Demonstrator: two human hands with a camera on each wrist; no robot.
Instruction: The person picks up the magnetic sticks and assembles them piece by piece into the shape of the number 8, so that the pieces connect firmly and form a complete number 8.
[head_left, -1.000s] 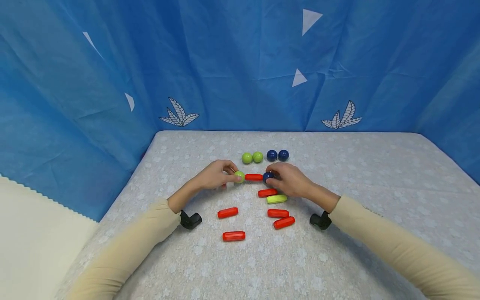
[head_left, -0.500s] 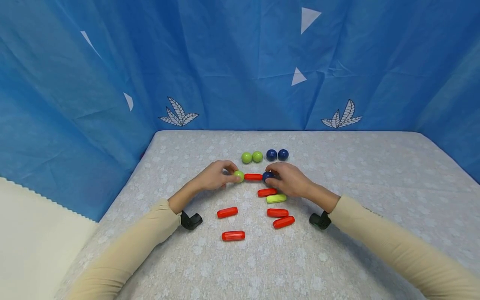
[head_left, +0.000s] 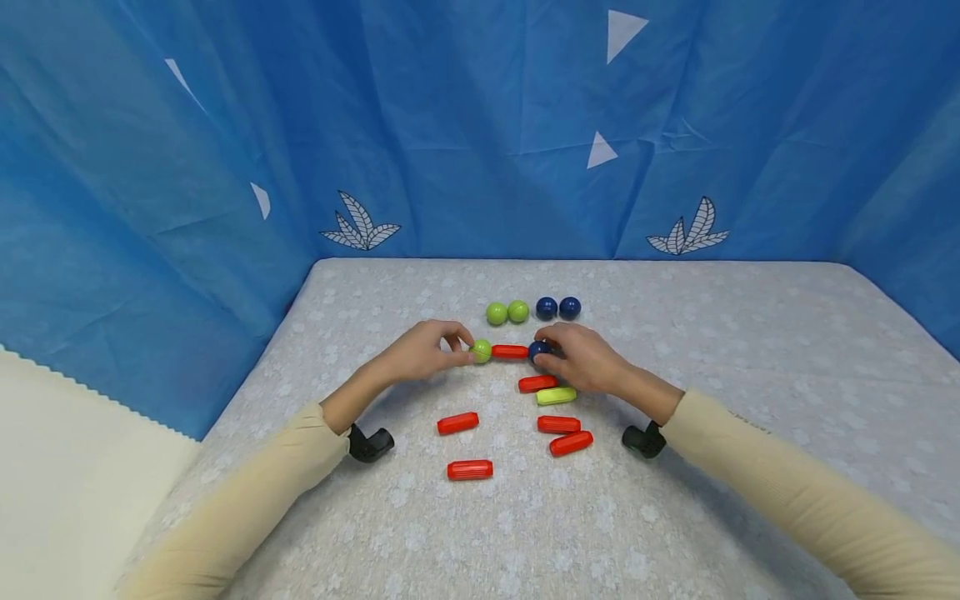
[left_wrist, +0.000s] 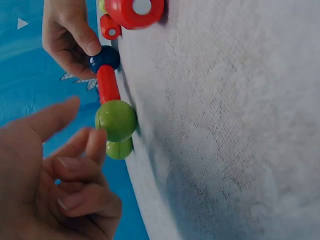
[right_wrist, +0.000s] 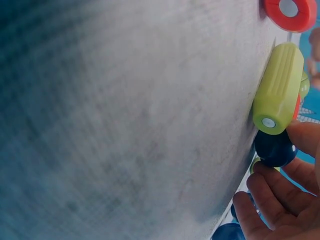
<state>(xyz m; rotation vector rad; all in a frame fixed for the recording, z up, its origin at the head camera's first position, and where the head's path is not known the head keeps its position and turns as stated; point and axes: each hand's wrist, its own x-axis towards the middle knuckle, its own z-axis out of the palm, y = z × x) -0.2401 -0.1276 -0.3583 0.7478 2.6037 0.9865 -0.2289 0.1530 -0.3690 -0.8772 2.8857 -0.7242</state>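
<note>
A red rod (head_left: 510, 352) joins a green ball (head_left: 483, 352) at its left end to a dark blue ball (head_left: 537, 349) at its right end, all lying on the table. My right hand (head_left: 585, 357) pinches the blue ball between thumb and fingers. Close beside the green ball is my left hand (head_left: 423, 350); in the left wrist view its thumb and fingers stand apart, with nothing held between them. Just in front of the right hand lie a yellow-green rod (head_left: 556, 396) and a red rod (head_left: 537, 383), seen side by side.
Behind the hands sit two loose green balls (head_left: 497, 313) and two blue balls (head_left: 570, 307). Nearer the front lie two pairs of red rods, one on the right (head_left: 571, 443), the other spaced apart on the left (head_left: 470, 469). A blue curtain (head_left: 480, 133) hangs behind the table.
My left hand has loosened from the green ball and drawn slightly left. The right hand keeps its hold on the blue ball, and the joined pieces stay in place.
</note>
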